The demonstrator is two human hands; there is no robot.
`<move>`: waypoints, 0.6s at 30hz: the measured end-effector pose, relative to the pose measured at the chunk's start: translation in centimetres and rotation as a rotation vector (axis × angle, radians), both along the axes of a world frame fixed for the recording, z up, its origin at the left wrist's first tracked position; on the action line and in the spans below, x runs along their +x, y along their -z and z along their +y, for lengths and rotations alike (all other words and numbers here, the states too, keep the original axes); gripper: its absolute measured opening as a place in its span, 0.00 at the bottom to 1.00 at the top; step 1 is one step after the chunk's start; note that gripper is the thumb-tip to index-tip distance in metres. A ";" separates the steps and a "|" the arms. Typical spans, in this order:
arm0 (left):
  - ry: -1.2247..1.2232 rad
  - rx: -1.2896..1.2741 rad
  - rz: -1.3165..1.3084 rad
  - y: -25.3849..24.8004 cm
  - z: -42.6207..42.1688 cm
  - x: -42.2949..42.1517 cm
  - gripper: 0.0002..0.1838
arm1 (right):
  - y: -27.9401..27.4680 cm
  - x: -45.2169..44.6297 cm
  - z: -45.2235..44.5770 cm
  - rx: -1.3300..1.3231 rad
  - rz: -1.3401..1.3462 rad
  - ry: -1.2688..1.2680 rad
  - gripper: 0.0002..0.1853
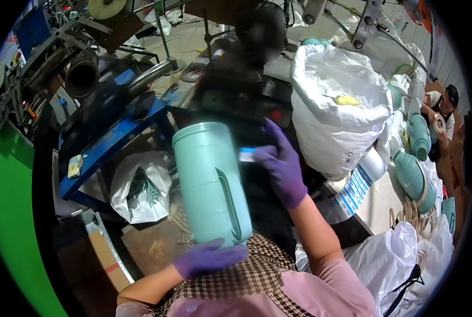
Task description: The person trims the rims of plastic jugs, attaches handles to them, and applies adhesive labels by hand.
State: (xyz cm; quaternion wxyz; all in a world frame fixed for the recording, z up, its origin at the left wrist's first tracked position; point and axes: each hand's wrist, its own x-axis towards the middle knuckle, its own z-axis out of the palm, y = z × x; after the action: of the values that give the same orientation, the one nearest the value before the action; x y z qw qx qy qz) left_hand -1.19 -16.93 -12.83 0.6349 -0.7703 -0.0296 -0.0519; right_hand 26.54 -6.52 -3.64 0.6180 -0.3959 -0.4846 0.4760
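A mint-green plastic thermos body with a threaded mouth and a moulded side handle stands nearly upright, tilted slightly, in front of my apron. My left hand, in a purple glove, grips it around the base. To its right, my right hand, gloved the same way, pinches a small white and blue sticker between thumb and fingers, with the index finger pointing up. The sticker is close to the thermos body; whether it touches cannot be made out.
A strip of blue and white labels hangs at the right, below a big white sack. More green thermoses lie beyond. At left are a blue metal bench and a white bag of green pieces. Another person sits far right.
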 end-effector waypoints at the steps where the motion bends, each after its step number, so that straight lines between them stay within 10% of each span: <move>1: 0.008 0.183 0.080 -0.1 0.1 -0.1 0.35 | -0.4 -0.9 1.5 -0.008 -0.050 -0.068 0.43; 18: -0.020 -0.286 0.080 3.1 -0.4 0.0 0.35 | 0.6 -4.3 5.3 -0.153 -0.354 -0.121 0.50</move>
State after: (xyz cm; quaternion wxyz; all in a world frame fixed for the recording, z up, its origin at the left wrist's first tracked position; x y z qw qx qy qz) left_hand -1.23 -17.31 -15.93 0.5199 -0.8539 -0.0188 -0.0101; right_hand 22.24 -1.24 -4.27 0.4614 -0.4892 -0.5709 0.4710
